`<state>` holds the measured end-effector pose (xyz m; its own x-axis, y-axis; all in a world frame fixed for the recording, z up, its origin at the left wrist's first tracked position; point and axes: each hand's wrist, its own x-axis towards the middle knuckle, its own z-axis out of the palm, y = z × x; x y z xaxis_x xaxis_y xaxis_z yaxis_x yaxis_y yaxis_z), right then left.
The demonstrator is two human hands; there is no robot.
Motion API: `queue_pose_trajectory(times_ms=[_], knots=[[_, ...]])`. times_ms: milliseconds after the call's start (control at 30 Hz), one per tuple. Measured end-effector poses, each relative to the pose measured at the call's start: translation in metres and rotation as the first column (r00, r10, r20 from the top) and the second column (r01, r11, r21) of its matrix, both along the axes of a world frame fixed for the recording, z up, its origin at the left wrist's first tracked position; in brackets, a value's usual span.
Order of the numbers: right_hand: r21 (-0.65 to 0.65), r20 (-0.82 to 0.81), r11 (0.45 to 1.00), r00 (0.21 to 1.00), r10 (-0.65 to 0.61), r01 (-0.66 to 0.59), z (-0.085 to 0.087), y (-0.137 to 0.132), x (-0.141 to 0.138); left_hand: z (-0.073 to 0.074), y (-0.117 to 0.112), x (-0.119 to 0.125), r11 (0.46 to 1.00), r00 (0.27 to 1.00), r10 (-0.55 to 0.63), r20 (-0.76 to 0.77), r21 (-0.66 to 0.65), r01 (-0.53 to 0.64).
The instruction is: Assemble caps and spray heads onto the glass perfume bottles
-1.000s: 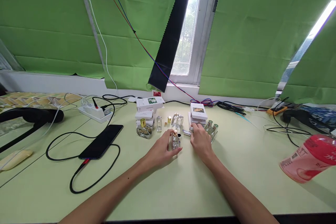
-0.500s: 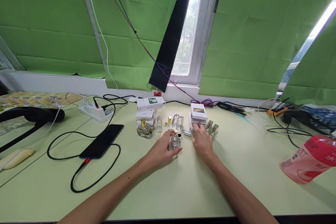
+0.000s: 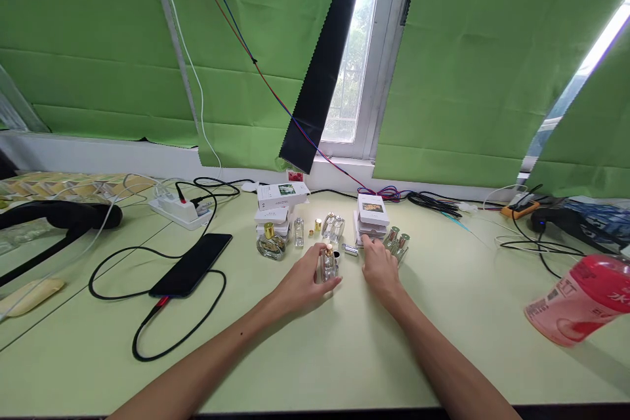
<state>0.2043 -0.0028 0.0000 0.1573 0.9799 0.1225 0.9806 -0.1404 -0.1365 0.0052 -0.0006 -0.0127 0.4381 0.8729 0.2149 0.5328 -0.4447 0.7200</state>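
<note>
Counted seven little glass bottles [image 3: 328,262], two stacks of white boxes [image 3: 282,194], one black phone [image 3: 191,265], one pink bottle [image 3: 575,298].

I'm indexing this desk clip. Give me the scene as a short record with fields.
Surface: pale green table
Left hand: fingers around a small clear bottle standing upright on the table
Right hand: palm down, nothing seen in it, fingertips by a stack of white boxes
Nearby: silver-capped bottles; gold-capped round bottle
Left side: black phone plugged into a cable
Right side: pink bottle
</note>
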Motion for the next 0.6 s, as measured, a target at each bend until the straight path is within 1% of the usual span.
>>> queue_pose_trajectory(times_ms=[267,367,433,533,600], knots=[[0.093,-0.101,0.992,0.991,0.091,-0.082,-0.013,0.005,0.003,0.000,0.000,0.000,1.000,1.000,-0.002,0.028,0.003,0.002],[0.126,-0.130,0.988,0.986,0.108,-0.092,-0.018,0.008,0.005,-0.001,0.000,0.000,1.000,0.999,0.005,0.048,0.008,-0.005],[0.174,-0.166,0.980,0.978,0.124,-0.095,-0.019,0.009,0.006,-0.001,0.000,0.000,1.000,0.999,0.010,0.048,0.003,-0.010],[0.299,-0.248,0.946,0.947,0.205,-0.126,-0.017,0.011,0.005,0.000,0.000,0.000,1.000,0.999,0.001,0.035,-0.005,-0.001],[0.405,-0.298,0.900,0.907,0.298,-0.163,-0.014,0.011,0.002,0.001,0.000,0.000,1.000,1.000,-0.007,0.025,-0.009,0.007]])
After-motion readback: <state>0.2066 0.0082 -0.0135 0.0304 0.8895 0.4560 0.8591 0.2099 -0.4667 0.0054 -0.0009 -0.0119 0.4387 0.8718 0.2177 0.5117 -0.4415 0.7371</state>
